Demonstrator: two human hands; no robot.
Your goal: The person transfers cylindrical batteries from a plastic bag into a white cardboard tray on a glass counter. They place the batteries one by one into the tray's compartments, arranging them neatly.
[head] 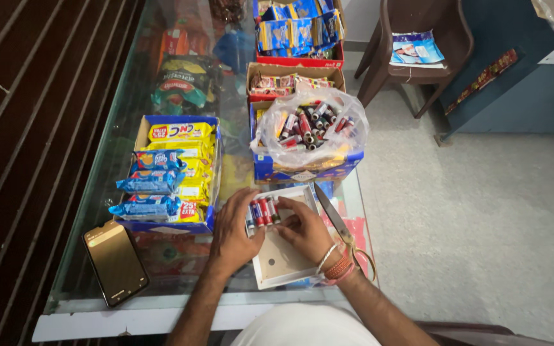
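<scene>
Nearest the camera, a white-clad lap shows below the edge of the glass counter (97, 192), and both forearms reach forward over it to a shallow white box (280, 259). A short row of small red and blue batteries (261, 212) is laid in the far left corner of that box. The left hand (233, 234) rests over the box's left edge, its fingers (246, 197) close together and touching the left end of the row; whether a battery is pinched cannot be told. The right hand (306, 229) lies inside the box just right of the row, fingers (290, 206) curled toward its last battery and touching it or nearly so.

Several risks can be judged from this. The batteries are round and loose, so the row could be scattered across the box by a small nudge. Scissors (333, 214) are left just beside the right wrist, near the counter's right edge, and could be knocked to the floor by a sideways move. A phone (115, 261) lies near the front edge, well apart from the hands. Beyond, a plastic bag of more batteries (309, 125) sits on a blue carton and could be tipped if pulled
</scene>
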